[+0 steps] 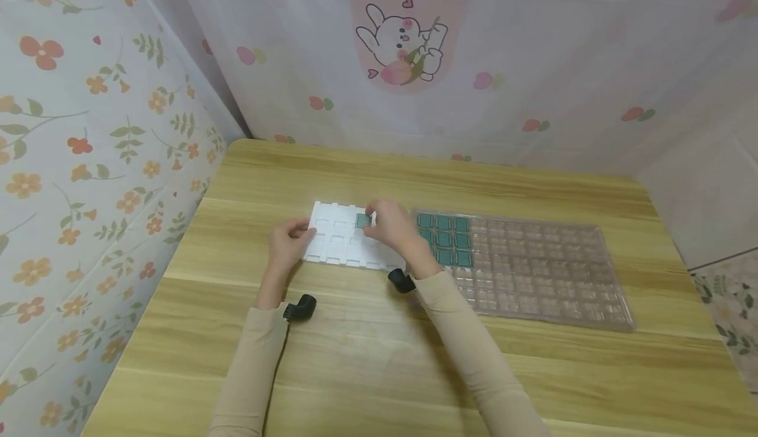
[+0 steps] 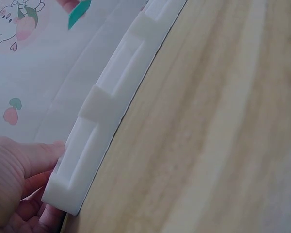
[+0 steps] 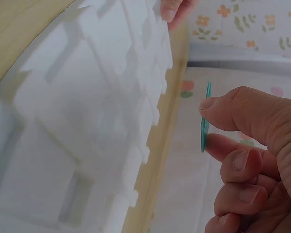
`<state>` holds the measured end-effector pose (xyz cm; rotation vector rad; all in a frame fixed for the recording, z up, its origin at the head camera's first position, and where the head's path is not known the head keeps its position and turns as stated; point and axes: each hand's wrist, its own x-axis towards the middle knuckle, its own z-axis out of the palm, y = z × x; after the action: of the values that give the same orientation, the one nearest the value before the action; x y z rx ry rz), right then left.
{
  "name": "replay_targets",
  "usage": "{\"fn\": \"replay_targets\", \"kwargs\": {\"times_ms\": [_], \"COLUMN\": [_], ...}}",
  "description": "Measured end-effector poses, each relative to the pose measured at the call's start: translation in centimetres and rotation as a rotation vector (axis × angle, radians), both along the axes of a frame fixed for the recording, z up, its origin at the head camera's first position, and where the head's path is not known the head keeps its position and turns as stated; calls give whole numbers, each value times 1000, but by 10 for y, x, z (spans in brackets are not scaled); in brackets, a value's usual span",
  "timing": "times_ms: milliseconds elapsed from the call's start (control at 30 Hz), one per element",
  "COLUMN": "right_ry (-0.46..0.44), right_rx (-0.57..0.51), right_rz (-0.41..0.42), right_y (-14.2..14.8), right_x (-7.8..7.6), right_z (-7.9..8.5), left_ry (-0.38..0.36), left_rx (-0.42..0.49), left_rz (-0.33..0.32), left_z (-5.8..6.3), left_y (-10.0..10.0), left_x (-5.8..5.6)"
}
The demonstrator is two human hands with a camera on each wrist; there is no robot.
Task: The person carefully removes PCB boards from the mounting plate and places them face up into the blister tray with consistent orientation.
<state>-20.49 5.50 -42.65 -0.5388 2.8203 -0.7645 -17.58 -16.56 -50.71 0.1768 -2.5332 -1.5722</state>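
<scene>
A thin green square circuit board is pinched between the thumb and a finger of my right hand. The right wrist view shows this board edge-on, above the white tray. That white tray, moulded with shallow pockets, lies on the table. At its left end my left hand grips the edge, thumb on the rim and fingers curled at the side, as the left wrist view of the hand shows. My right hand covers part of the tray's right side in the head view.
Right of the white tray lies a clear plastic tray with many compartments. Several green boards fill its left columns. Wood-grain table lies underneath. Printed curtains hang behind and at left. A black wrist camera sits at each cuff.
</scene>
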Motion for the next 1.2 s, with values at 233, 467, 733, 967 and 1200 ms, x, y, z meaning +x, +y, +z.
{"fn": "replay_targets", "kwargs": {"times_ms": [233, 467, 733, 967, 1200], "right_ry": [27, 49, 48, 38, 91], "right_rx": [8, -5, -44, -37, -61], "right_rz": [3, -1, -30, -51, -40], "right_y": [13, 26, 39, 53, 68], "right_x": [7, 13, 19, 27, 35], "right_z": [-1, 0, -2, 0, 0], "left_ry": [14, 25, 37, 37, 67], "left_rx": [28, 26, 10, 14, 1], "left_rz": [-12, -9, -9, -8, -13], "left_z": [-1, -1, -2, -2, -3], "left_y": [0, 0, -1, -1, -1], "left_x": [0, 0, 0, 0, 0]}}
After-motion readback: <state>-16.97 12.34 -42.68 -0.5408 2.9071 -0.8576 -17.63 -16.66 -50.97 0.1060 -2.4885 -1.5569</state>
